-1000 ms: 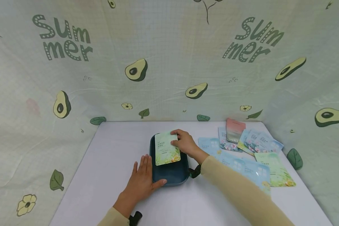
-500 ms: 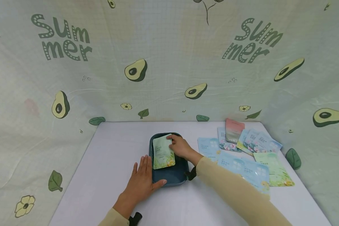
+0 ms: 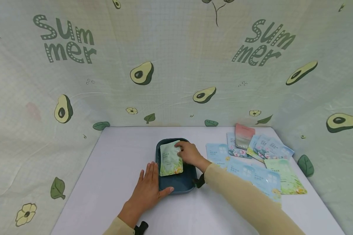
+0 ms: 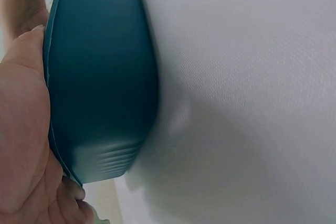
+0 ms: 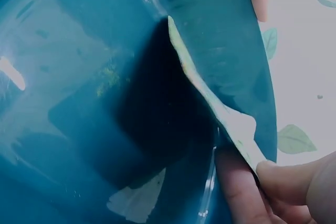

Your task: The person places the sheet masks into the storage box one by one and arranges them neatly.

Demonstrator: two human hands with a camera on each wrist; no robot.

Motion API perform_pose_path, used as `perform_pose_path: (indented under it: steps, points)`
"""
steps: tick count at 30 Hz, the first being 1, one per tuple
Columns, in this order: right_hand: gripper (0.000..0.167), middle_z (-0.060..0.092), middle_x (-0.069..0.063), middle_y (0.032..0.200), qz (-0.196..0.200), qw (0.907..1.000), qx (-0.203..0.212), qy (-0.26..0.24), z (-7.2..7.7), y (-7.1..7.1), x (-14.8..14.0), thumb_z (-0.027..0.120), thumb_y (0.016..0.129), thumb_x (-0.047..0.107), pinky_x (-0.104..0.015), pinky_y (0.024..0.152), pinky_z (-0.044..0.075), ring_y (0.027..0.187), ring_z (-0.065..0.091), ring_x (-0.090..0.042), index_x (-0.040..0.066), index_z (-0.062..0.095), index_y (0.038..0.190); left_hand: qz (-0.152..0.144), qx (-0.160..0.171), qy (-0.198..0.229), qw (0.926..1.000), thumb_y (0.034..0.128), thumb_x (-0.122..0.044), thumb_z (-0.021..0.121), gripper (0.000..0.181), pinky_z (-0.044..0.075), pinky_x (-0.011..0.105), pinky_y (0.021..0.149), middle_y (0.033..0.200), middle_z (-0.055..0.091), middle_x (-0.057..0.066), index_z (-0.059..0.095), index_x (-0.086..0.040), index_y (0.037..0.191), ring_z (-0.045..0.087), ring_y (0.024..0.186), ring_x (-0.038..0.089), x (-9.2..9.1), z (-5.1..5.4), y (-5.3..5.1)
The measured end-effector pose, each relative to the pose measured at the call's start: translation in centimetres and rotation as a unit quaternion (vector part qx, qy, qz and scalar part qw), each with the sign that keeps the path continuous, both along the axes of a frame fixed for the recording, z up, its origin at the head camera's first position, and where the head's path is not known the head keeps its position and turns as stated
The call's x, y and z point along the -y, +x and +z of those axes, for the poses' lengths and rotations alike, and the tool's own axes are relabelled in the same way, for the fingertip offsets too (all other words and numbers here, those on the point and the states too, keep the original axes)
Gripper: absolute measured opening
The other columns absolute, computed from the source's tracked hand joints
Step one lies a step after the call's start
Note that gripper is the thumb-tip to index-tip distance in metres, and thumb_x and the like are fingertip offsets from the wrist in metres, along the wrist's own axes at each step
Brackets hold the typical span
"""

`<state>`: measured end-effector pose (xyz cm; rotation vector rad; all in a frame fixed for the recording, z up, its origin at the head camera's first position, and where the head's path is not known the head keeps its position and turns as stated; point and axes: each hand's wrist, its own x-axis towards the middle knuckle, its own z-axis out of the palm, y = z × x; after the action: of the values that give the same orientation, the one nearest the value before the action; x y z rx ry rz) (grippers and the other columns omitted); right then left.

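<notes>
- One left hand [image 3: 147, 184]: fingers straight, against the left side of a dark blue tray [image 3: 179, 186] between the worktop [image 3: 114, 156]'s side edges.
- Right hand [image 3: 191, 153]: fingers pinching the side of a green packet [image 3: 170, 160], tilted inside the tray.
- Blue packets [image 3: 264, 178]: toward the worktop's right edge.
- Pink packet [image 3: 244, 135]: near its far right corner.
</notes>
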<state>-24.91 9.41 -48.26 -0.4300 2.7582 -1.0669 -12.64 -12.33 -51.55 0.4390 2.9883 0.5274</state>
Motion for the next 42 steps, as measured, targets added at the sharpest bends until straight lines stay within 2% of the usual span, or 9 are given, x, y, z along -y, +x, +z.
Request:
perform_pose_path:
  steps: [7,11,15,18,21,27,32,36,42]
  points:
    - [0.052,0.072,-0.02,0.123,0.021,0.9992,0.033,0.01,0.2,-0.3,-0.2,0.071,0.099,0.009,-0.033,0.067,0.058,0.085,0.072,-0.022,0.007,0.058,0.15,0.001,-0.003,-0.001,1.0,0.0944,-0.077,0.058,0.116,0.022,0.065,0.127,0.172,0.021,0.028,0.021,0.008,0.164,0.019,0.161,0.043,0.1,-0.1,0.0]
    - [0.063,0.072,-0.022,0.125,0.024,0.9971,0.061,0.039,1.5,-0.1,-0.7,0.067,0.103,0.016,-0.037,0.073,0.059,0.08,0.073,-0.024,0.005,0.043,0.16,0.0,-0.006,0.0,1.0,0.0946,-0.075,0.059,0.115,0.023,0.065,0.126,0.172,0.022,0.028,0.021,0.008,0.164,0.019,0.161,0.043,0.1,-0.2,0.0]
    - [0.059,0.067,-0.023,0.139,0.001,0.9983,0.026,0.052,3.4,0.8,-2.3,0.063,0.107,0.024,-0.046,0.087,0.062,0.104,0.076,-0.033,0.006,0.044,0.16,0.0,-0.011,0.001,0.9999,0.0946,-0.074,0.06,0.115,0.023,0.065,0.127,0.172,0.021,0.028,0.021,0.009,0.164,0.02,0.161,0.043,-0.1,-0.4,-0.1]
    - [0.054,0.065,-0.02,0.143,-0.028,0.9981,-0.022,0.05,3.9,1.7,-4.2,0.062,0.108,0.026,-0.051,0.095,0.06,0.122,0.07,-0.036,0.005,0.049,0.156,0.001,-0.014,0.003,0.9999,0.0943,-0.073,0.061,0.116,0.024,0.065,0.127,0.171,0.022,0.029,0.021,0.01,0.163,0.02,0.161,0.043,-0.3,-0.5,-0.2]
    - [0.052,0.065,-0.021,0.144,-0.052,0.9946,-0.064,0.063,2.9,3.0,-6.7,0.062,0.108,0.025,-0.054,0.099,0.058,0.125,0.068,-0.038,0.001,0.051,0.153,0.004,-0.011,0.009,0.9999,0.0943,-0.072,0.063,0.115,0.024,0.065,0.127,0.171,0.022,0.029,0.021,0.01,0.163,0.02,0.161,0.043,-0.3,-0.6,-0.1]
    - [0.066,0.046,-0.032,0.158,-0.06,0.9802,-0.115,0.15,-1.7,6.1,-12.3,0.064,0.107,0.027,-0.063,0.12,0.037,0.148,0.043,-0.049,-0.011,0.04,0.155,0.011,-0.009,0.012,0.9998,0.0943,-0.071,0.064,0.115,0.024,0.065,0.126,0.172,0.021,0.029,0.021,0.011,0.163,0.019,0.161,0.044,-0.3,-0.8,-0.1]
    - [0.074,0.039,-0.034,0.161,-0.06,0.9622,-0.142,0.224,-4.4,8.4,-16.1,0.066,0.106,0.032,-0.072,0.121,0.027,0.153,0.032,-0.052,-0.013,0.037,0.156,0.013,-0.011,0.013,0.9998,0.0945,-0.072,0.063,0.115,0.025,0.065,0.126,0.172,0.021,0.029,0.021,0.01,0.163,0.02,0.161,0.044,-0.1,-0.8,0.1]
    - [0.074,0.041,-0.031,0.162,-0.05,0.9555,-0.144,0.252,-5.3,9.7,-17.0,0.063,0.106,0.039,-0.075,0.12,0.025,0.155,0.032,-0.05,-0.011,0.04,0.156,0.016,-0.009,0.015,0.9997,0.0944,-0.071,0.064,0.115,0.025,0.065,0.126,0.172,0.021,0.029,0.021,0.01,0.163,0.02,0.161,0.044,-0.1,-0.9,0.1]
    - [0.076,0.038,-0.027,0.165,-0.008,0.9614,-0.095,0.258,-6.0,10.4,-15.4,0.051,0.11,0.05,-0.073,0.124,0.015,0.158,0.025,-0.047,-0.009,0.042,0.157,0.015,0.002,0.021,0.9997,0.0945,-0.07,0.065,0.115,0.023,0.065,0.127,0.173,0.019,0.027,0.019,0.009,0.164,0.017,0.162,0.043,-0.3,-1.0,0.0]
